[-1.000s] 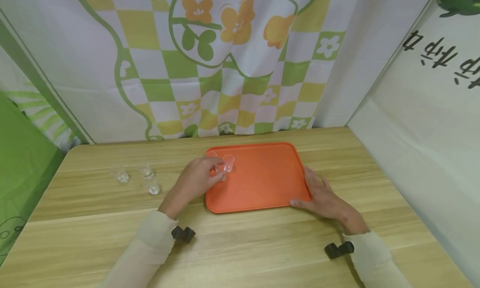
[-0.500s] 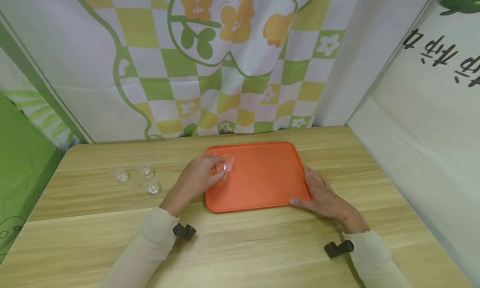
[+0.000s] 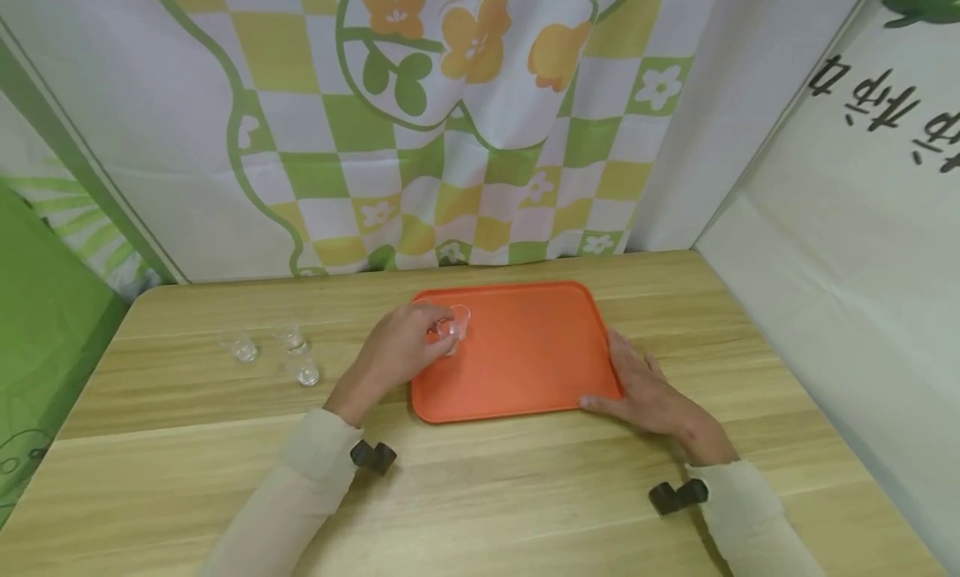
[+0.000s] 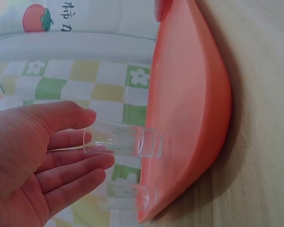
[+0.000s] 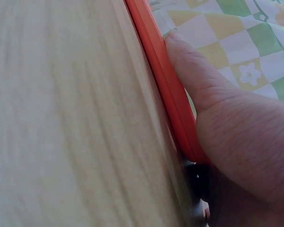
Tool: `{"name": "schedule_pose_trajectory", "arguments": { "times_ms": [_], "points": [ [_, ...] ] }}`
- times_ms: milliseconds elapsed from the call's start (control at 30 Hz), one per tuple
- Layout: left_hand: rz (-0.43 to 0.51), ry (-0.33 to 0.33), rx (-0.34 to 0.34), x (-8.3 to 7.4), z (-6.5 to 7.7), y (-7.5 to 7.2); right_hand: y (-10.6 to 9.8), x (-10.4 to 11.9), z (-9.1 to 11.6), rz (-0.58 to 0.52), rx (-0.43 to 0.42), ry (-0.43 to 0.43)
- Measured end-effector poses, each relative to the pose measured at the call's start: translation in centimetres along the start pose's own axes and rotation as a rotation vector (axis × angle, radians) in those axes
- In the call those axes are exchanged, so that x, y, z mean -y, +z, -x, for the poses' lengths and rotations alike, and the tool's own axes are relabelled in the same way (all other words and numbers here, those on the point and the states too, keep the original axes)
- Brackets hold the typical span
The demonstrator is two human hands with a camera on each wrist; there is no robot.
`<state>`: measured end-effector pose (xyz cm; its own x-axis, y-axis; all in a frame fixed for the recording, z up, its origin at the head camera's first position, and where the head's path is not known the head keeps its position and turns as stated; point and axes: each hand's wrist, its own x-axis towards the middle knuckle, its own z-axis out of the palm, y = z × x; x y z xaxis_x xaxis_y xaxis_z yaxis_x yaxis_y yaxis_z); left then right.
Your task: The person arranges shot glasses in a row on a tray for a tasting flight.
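Visibly six glasses [image 3: 306, 372], one of them pinched at the tray [image 3: 532, 352]

Count: one orange tray, six small clear glasses. Three glasses stand close together on the wooden table [image 3: 487, 494], well apart from the tray on its left. The other three are at the tray's far left part: two on its surface, plus the held glass [image 4: 116, 139]. The left hand [image 3: 397, 339] pinches this one near the rim, between thumb and fingers. The right hand [image 3: 647, 389] rests at the tray's near right corner, its fingers extended along the side and thumb at the near edge.

Obscured: the left hand covers most of one glass on the tray; only part of the rim shows in the head view. The held glass overlaps its neighbour; whether its base touches the tray cannot be told. Walls of the glasses on the table are faint against the grain; their bases read clearer. Both sleeves [image 3: 318, 456] are cut off by the lower frame edge.
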<state>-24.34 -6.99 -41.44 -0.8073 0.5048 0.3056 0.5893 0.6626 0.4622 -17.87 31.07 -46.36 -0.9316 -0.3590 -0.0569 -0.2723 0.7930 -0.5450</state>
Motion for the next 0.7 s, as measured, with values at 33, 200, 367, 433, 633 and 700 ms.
{"name": "schedule_pose_trajectory", "arguments": {
  "times_ms": [33, 200, 367, 433, 633, 700],
  "points": [
    [0.002, 0.0, 0.002, -0.1, 0.0, 0.0, 0.0, 0.0, 0.0, -0.001, -0.002, -0.002],
    [0.02, 0.003, 0.005, -0.5, -0.2, -0.1, -0.1, 0.1, 0.1, -0.004, -0.004, -0.006],
    [0.049, 0.019, -0.006, -0.9, -0.6, 0.1, -0.1, 0.1, 0.1, 0.0, -0.006, 0.0],
    [0.059, 0.02, -0.006, -1.0, -0.7, 0.1, 0.0, 0.1, 0.0, 0.002, -0.005, 0.003],
    [0.058, 0.049, -0.002, -1.5, -1.3, 0.2, -0.1, 0.1, 0.1, -0.011, 0.002, 0.003],
    [0.055, 0.06, -0.008, -1.6, -1.5, 0.3, -0.1, 0.1, 0.1, -0.01, 0.003, 0.005]
  ]
}}
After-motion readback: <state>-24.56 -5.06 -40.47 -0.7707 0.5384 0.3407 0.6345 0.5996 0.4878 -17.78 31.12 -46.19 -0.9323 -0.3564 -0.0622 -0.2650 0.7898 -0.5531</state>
